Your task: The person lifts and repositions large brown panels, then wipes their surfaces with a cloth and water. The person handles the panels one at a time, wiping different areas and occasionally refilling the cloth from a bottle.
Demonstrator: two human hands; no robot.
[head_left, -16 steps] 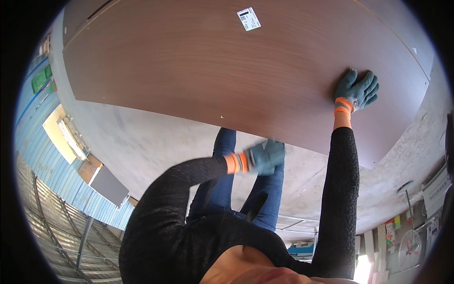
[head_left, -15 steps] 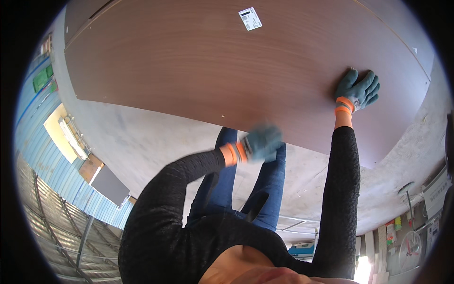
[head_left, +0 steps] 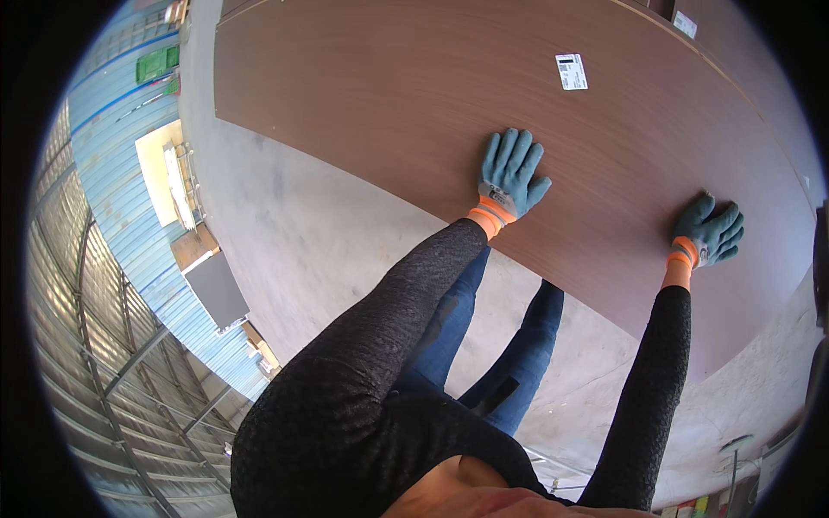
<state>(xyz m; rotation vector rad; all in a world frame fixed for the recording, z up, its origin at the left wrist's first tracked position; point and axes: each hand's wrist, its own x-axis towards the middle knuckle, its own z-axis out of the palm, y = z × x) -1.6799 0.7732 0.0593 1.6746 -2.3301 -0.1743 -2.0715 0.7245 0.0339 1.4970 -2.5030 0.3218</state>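
Note:
A large brown wood-grain panel (head_left: 389,95) spreads across the upper part of the view. My left hand (head_left: 511,175), in a blue-green work glove with an orange cuff, rests flat on it near its close edge, fingers spread. Further right, my right hand (head_left: 710,231) in a matching glove also lies on the panel, its fingers apart. Neither hand grips anything. A white label (head_left: 571,72) is stuck to the panel beyond and between the hands.
Grey concrete floor (head_left: 285,216) runs along the panel's near side, where my legs stand. Boards (head_left: 216,289) lean by a blue corrugated wall (head_left: 129,181) at the left, with a green bin (head_left: 157,65) farther off. Another label (head_left: 685,24) shows on a brown surface past the panel's far edge.
My left hand, blurred above my legs before, has moved forward onto the panel and lies flat. My right hand stays on the panel. The whole view has turned and shifted.

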